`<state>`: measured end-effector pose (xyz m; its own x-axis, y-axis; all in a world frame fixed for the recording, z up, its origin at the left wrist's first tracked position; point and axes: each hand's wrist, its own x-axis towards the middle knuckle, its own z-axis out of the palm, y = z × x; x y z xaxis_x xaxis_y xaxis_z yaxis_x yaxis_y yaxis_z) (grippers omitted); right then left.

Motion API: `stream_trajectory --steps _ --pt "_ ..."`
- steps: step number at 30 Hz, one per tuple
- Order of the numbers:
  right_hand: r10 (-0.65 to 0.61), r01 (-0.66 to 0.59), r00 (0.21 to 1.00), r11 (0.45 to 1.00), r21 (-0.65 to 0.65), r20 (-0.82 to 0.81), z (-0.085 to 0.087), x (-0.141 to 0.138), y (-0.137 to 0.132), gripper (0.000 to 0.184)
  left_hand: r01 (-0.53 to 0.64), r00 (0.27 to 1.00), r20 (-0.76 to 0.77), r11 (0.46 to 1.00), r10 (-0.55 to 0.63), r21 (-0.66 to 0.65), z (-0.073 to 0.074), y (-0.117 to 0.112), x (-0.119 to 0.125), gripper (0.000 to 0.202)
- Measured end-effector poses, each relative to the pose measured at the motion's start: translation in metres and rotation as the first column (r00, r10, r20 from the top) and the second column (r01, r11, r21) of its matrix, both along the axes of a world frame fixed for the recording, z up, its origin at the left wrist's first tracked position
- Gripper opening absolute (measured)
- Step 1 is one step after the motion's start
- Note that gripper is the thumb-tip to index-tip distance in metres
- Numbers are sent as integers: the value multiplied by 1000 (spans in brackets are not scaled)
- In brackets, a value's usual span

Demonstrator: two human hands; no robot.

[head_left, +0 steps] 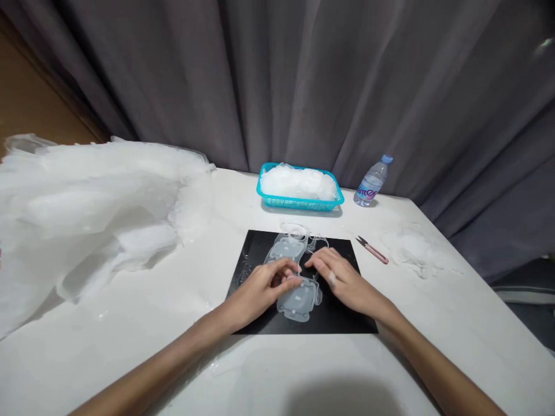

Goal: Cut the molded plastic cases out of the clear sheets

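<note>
A strip of translucent white plastic pieces [299,294] lies on a black mat [342,318] in the middle of the white table. My left hand [260,289] rests on the strip's middle with its fingers curled and pinched on the plastic. Opposite it, my right hand [342,280] has bent fingers whose tips press on the same plastic. The fingertips of both hands nearly meet. More of the strip [288,245] and a clear loop of plastic extend toward the far edge of the mat.
A turquoise basket [299,201] filled with white plastic stands behind the mat. A small water bottle [372,182] is to its right. Pink snips [373,249] and plastic scraps [414,248] lie at right. A big heap of white plastic sheets [87,208] covers the left. A grey curtain hangs behind.
</note>
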<state>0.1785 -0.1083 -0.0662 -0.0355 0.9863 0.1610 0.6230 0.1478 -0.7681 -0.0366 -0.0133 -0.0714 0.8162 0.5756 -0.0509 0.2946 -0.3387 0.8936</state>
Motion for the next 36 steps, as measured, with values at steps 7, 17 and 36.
stream_trajectory --steps 7,17,36 --pt "26 -26 1000 999 -22 17 -9 -25 4 23 -42 998 49 999 41 2 -10 -13 2 20" --pt "-257 250 925 966 61 280 -22 8 12 19 -34 998 -46 987 42 159 0 -24 -14 25" --pt "-38 18 982 994 -112 -184 3 -5 -13 25 -56 998 -11 997 57 49 4 -9 0 30"
